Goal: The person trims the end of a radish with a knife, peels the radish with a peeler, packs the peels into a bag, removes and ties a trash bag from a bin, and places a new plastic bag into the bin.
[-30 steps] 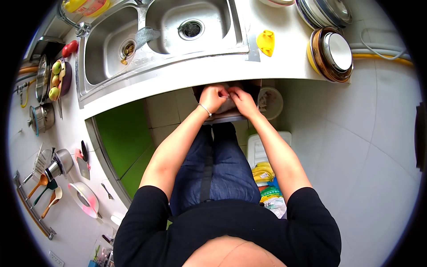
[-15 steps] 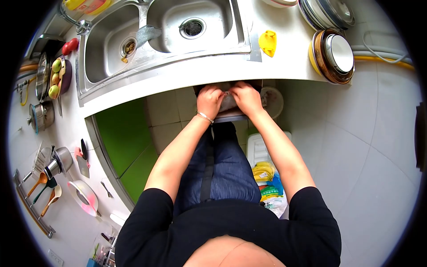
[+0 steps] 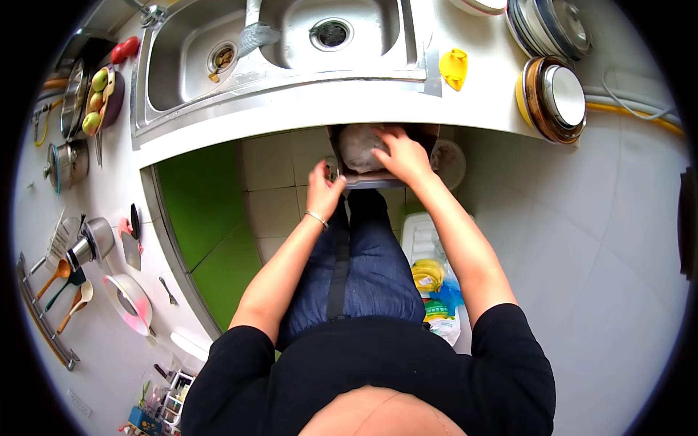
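Note:
Under the counter edge, a dark open drawer or box [image 3: 374, 183] holds a bunched, whitish translucent plastic bag [image 3: 360, 149]. My right hand [image 3: 403, 156] reaches over it from the right, fingers spread and touching the bag's side. What the bag contains cannot be made out. My left hand [image 3: 325, 190] is at the front left corner of the drawer, thumb and fingers apart. A small pale round item [image 3: 331, 168] shows just behind those fingers; I cannot tell whether they touch it.
Above is the white counter [image 3: 291, 109] with a double steel sink [image 3: 211, 102], a yellow item [image 3: 454, 69] and stacked bowls [image 3: 560, 94]. A whitish round container [image 3: 447, 163] stands right of the drawer. Bananas [image 3: 427, 275] and bags lie beside my right leg.
My hands were close together over the bag and have parted. The left has moved left and down to the drawer's corner; the right stays at the bag, which is now more exposed.

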The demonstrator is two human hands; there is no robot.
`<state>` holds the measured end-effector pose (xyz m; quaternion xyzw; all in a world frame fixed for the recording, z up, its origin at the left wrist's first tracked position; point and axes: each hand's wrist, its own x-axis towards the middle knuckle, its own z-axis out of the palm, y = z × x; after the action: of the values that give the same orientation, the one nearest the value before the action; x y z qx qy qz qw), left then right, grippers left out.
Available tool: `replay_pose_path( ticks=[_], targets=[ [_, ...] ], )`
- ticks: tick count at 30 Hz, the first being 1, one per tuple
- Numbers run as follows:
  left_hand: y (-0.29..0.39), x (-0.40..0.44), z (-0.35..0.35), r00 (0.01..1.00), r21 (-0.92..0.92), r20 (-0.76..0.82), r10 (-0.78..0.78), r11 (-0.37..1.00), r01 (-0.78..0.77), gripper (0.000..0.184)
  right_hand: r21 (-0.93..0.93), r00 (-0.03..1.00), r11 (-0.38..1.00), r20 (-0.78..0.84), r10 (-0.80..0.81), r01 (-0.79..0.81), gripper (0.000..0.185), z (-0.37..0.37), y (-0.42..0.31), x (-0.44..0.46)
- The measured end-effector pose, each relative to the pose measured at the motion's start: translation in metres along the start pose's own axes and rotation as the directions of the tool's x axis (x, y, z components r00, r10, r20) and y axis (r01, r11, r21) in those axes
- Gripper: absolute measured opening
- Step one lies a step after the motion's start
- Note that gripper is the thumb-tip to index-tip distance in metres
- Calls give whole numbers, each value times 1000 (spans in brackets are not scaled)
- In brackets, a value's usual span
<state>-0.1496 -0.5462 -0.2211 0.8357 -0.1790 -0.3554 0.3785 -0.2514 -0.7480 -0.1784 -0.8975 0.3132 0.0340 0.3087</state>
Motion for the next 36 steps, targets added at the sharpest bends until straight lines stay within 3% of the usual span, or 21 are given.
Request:
replay_pose_path(
  ticks=[1,3,5,6,8,11,18,28,32,34,36],
  targets=[
    [-8,-3,9,996,-119,79,-37,992,46,73,-78,992,996,114,50,-41,48,0,-7,2],
    [2,-15,15,945,-378,298,-132,893,244,75,-107,999,994,34,-19,22,44,20,-2,5],
    [-1,-16,28,929,-400,305,-211,857,326,75,-165,992,979,17,-123,124,32,34,13,6],
    [1,-17,32,923,-506,306,-235,781,367,75,-141,979,973,-58,-195,185,22,37,16,5],
    [4,-19,39,911,-654,318,-263,634,412,73,-112,974,972,-68,-215,207,21,39,22,1],
    [18,-24,60,939,-720,194,-284,609,333,75,-47,973,976,-88,-214,211,19,34,14,-8],
    [21,-35,77,899,-787,196,-392,485,383,74,52,940,972,-273,-205,227,15,5,-18,-20],
    [1,-60,121,923,-805,90,-374,518,288,78,32,824,946,-501,-264,323,24,-48,-47,-69],
    [-33,-53,133,964,-741,17,-264,644,190,79,107,782,928,-578,-233,356,23,-99,-59,-107],
    [-34,-44,124,980,-484,-160,-117,875,25,78,125,746,915,-625,-228,384,20,-129,-65,-137],
    [-32,-38,115,981,-512,-129,-145,857,60,79,130,725,917,-657,-206,378,15,-151,-71,-176]
  ],
)
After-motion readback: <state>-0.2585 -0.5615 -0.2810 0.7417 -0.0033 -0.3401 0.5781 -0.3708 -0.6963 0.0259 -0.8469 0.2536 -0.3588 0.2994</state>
